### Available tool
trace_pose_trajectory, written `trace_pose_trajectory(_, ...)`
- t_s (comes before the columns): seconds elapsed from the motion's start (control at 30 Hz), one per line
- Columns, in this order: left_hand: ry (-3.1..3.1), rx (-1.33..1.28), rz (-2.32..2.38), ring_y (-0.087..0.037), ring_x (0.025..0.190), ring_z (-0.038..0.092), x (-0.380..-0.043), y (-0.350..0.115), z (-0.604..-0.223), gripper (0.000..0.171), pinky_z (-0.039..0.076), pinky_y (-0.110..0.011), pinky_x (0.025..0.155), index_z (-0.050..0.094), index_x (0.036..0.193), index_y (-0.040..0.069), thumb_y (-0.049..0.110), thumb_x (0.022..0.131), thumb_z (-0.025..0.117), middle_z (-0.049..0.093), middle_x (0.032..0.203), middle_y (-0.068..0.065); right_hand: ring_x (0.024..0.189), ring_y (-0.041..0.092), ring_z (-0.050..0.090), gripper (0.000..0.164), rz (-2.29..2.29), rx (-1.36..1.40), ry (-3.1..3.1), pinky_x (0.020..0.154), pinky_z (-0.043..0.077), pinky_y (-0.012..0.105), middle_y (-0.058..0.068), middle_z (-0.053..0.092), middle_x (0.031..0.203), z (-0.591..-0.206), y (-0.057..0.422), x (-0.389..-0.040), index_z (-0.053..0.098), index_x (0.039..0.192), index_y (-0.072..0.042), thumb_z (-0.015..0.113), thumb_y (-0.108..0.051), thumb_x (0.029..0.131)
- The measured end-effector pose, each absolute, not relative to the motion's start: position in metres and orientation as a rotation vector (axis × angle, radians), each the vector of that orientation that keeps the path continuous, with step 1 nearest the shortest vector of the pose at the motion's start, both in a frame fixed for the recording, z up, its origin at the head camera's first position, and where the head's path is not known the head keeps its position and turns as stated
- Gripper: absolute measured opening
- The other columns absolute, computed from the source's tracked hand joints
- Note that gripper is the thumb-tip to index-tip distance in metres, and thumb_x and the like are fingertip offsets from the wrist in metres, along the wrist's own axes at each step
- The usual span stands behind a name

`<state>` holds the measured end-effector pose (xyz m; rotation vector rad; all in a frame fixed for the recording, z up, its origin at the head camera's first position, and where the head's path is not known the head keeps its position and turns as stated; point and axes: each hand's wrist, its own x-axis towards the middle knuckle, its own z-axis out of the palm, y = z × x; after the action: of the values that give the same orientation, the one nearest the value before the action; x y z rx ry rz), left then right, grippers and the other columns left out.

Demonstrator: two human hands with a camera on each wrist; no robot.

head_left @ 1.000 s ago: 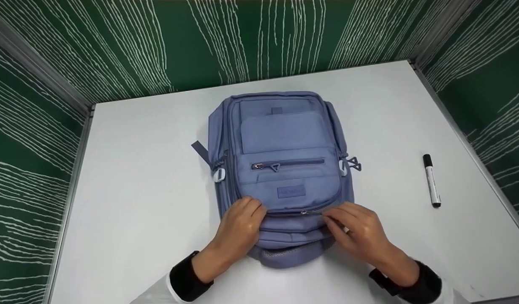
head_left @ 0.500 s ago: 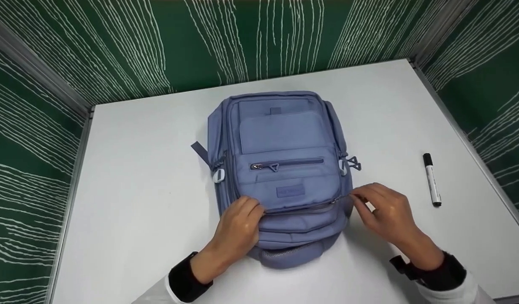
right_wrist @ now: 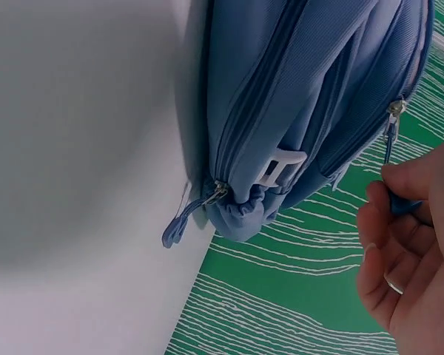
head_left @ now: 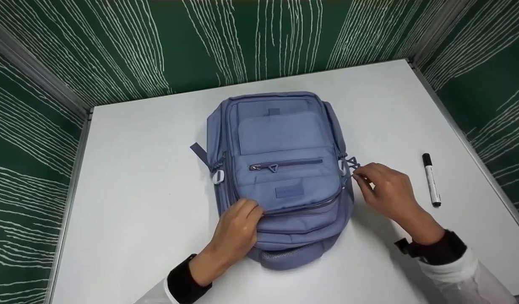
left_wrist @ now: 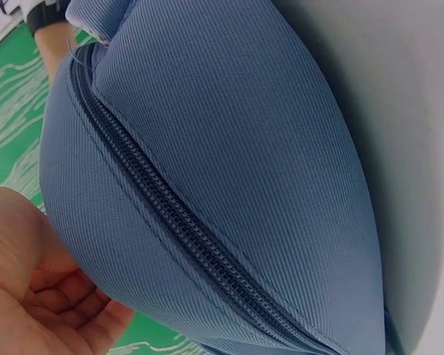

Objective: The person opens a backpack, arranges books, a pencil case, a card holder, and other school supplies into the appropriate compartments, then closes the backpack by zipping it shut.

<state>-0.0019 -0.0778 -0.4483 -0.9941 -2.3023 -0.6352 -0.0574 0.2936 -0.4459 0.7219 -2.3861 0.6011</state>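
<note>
A blue backpack (head_left: 280,133) lies front side up on the white table, its top toward the far wall. My left hand (head_left: 238,223) grips the lower left of its front pocket, beside the pocket's zipper; in the left wrist view, curled fingers (left_wrist: 66,303) press at the fabric edge. At the bag's right side my right hand (head_left: 386,190) pinches a zipper pull (right_wrist: 403,205) between thumb and fingers. The pull's cord runs taut to a metal slider (right_wrist: 396,109) on the pocket zipper. Another zipper's pulls (right_wrist: 176,228) hang loose nearby.
A black-capped marker (head_left: 431,179) lies on the white table (head_left: 145,169), right of the backpack. Green walls (head_left: 191,46) with white lines stand along the back and both sides. A dark strap end (head_left: 200,155) sticks out at the bag's left.
My right hand has drawn the zipper pull rightward, then up around the pocket's lower right corner, and the slider has travelled with it. My left hand has stayed nearly in place.
</note>
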Motion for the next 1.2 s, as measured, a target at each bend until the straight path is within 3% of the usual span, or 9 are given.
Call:
trace_pose_trajectory(0.43, -2.321, -1.007, -0.624, -0.023, 0.086, 0.062, 0.0, -0.082, -0.448, 0.03, 0.056, -0.031, 0.077, 0.07, 0.096, -0.005, -0.021, 0.072, 0.062, 0.061, 0.093, -0.01, 0.059, 0.026, 0.06, 0.007, 0.497, 0.624, -2.506, 0.044, 0.042, 0.04, 0.009, 0.067, 0.076, -0.45, 0.292, -0.117, 0.073, 0.095, -0.002, 0.075, 0.001, 0.089)
trace_pose_trajectory(0.67, -2.321, -0.997, -0.639, -0.023, 0.084, 0.062, -0.002, -0.081, -0.446, 0.027, 0.057, -0.032, 0.076, 0.07, 0.097, -0.005, -0.019, 0.075, 0.064, 0.061, 0.092, -0.01, 0.063, 0.027, 0.062, 0.007, 0.656, 0.466, -2.671, 0.053, 0.046, 0.045, 0.012, 0.074, 0.088, -0.454, 0.287, -0.135, 0.074, 0.102, -0.003, 0.071, -0.007, 0.097)
trace_pose_trajectory(0.9, -2.305, -0.995, -0.709, -0.025, 0.082, 0.062, -0.005, -0.082, -0.443, 0.024, 0.056, -0.032, 0.073, 0.069, 0.095, -0.004, -0.016, 0.077, 0.059, 0.061, 0.09, -0.01, 0.079, 0.032, 0.07, 0.028, 0.798, 0.336, -2.877, 0.062, 0.05, 0.048, 0.018, 0.075, 0.103, -0.456, 0.301, -0.117, 0.069, 0.123, 0.001, 0.072, -0.013, 0.099)
trace_pose_trajectory(1.07, -2.285, -0.975, -0.764, -0.024, 0.081, 0.062, -0.006, -0.08, -0.439, 0.023, 0.057, -0.032, 0.072, 0.07, 0.094, -0.004, -0.017, 0.076, 0.063, 0.062, 0.089, -0.01, 0.089, 0.042, 0.068, 0.025, 0.722, 0.216, -2.828, 0.066, 0.051, 0.056, 0.025, 0.071, 0.109, -0.461, 0.331, -0.092, 0.073, 0.115, 0.004, 0.075, -0.01, 0.095)
trace_pose_trajectory(1.2, -2.272, -0.944, -0.805, -0.023, 0.08, 0.063, -0.008, -0.079, -0.432, 0.017, 0.057, -0.03, 0.071, 0.07, 0.092, -0.002, -0.014, 0.08, 0.071, 0.063, 0.088, -0.009, 0.103, 0.055, 0.06, 0.029, 0.68, 0.044, -2.831, 0.073, 0.05, 0.066, 0.038, 0.063, 0.117, -0.465, 0.363, -0.075, 0.068, 0.115, 0.014, 0.073, -0.006, 0.094)
